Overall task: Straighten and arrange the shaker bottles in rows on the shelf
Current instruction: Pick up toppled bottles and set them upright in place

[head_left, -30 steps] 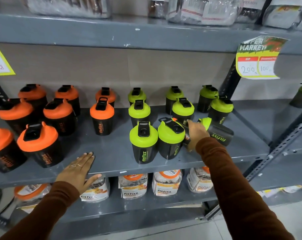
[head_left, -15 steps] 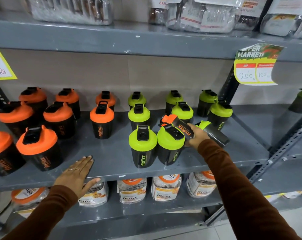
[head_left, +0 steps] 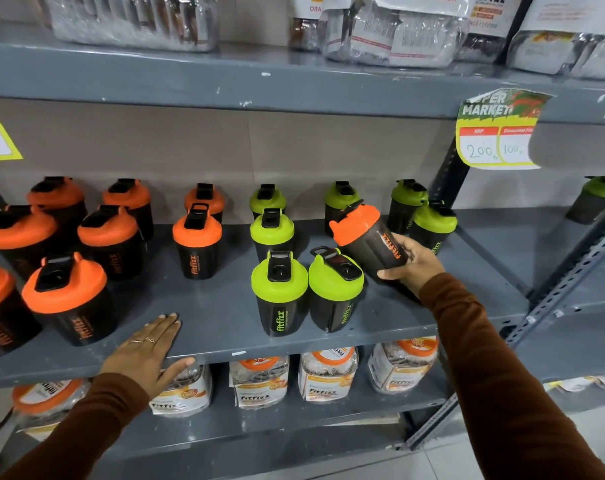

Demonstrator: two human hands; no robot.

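My right hand (head_left: 410, 266) grips an orange-lidded black shaker bottle (head_left: 366, 235), tilted left and lifted above the grey shelf (head_left: 224, 327), among the green-lidded ones. Two green-lidded shakers (head_left: 279, 292) (head_left: 335, 289) stand at the front just left of it, with several more green ones (head_left: 272, 230) behind. Orange-lidded shakers (head_left: 197, 240) (head_left: 65, 296) stand in rows on the left half. My left hand (head_left: 145, 355) lies flat on the shelf's front edge, fingers spread, holding nothing. The lying green bottle seen before is hidden.
A slotted upright post (head_left: 446, 178) and diagonal brace (head_left: 564, 282) bound the shelf on the right. A price tag (head_left: 498, 129) hangs from the shelf above. Jars (head_left: 259, 379) fill the shelf below, packets (head_left: 391, 32) the one above. Another green shaker (head_left: 595, 202) stands far right.
My right hand has pulled the orange-lidded shaker out from behind the front green bottles and raised it up and to the right. My left hand has stayed on the shelf edge.
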